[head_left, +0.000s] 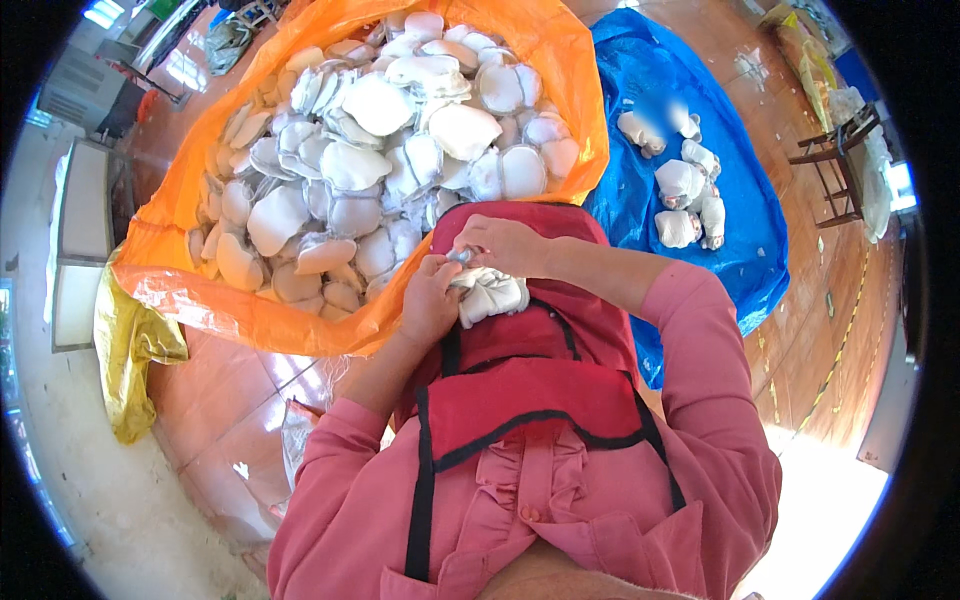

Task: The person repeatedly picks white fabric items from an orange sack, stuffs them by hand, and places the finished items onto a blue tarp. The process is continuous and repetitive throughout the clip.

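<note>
Over my lap, a small bundle of white padded cups (492,298) rests on the red apron (590,340). My left hand (430,297) is closed on the bundle's left edge. From the other side my right hand (503,246) bends over its top, fingertips pinched close to those of the left. A small pale blue-grey bit (460,256) shows between the fingertips; I cannot make out what it is. Just beyond my hands lies a big heap of white, rounded padded cups (350,165), many stacked or tied in bunches.
An orange plastic sheet (165,285) surrounds the heap. To the right, a blue plastic sheet (740,220) bears several rolled white bundles (680,185). A yellow sack (130,350) lies at left, and a dark wooden stool (840,165) stands far right on the tiled floor (225,415).
</note>
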Demonstrator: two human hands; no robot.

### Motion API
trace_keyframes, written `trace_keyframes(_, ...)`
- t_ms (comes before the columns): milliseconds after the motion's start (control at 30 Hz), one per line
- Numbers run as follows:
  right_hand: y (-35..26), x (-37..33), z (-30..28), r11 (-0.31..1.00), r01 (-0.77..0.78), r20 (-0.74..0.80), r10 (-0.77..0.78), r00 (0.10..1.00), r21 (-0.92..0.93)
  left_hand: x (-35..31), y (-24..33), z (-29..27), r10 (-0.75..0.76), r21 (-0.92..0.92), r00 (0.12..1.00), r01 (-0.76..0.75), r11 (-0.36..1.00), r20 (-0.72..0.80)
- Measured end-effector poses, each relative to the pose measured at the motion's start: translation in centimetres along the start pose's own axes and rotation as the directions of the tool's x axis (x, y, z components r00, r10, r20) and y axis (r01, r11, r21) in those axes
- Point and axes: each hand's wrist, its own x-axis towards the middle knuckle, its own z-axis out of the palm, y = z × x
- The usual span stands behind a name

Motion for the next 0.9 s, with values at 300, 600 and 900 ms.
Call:
trace_keyframes(300,0.6,0.2,0.4,0.999,0.040,-0.055,-0.041,0.998,-0.015,0.3,0.0,-0.4,-0.001,0.001,0.999,0.001,1.000,0.044)
trace_keyframes(600,1.2,0.2,-0.5,0.993,0.052,0.067,-0.045,0.997,-0.109,1.2,0.5,-1.1,0.049,-0.045,0.991,-0.044,0.998,0.123)
trace_keyframes(900,1.0,1.3,-1.2,0.972,0.093,0.299,-0.025,0.954,-0.214,2.7,0.3,-2.0,0.163,-0.082,0.959,-0.148,0.986,0.230)
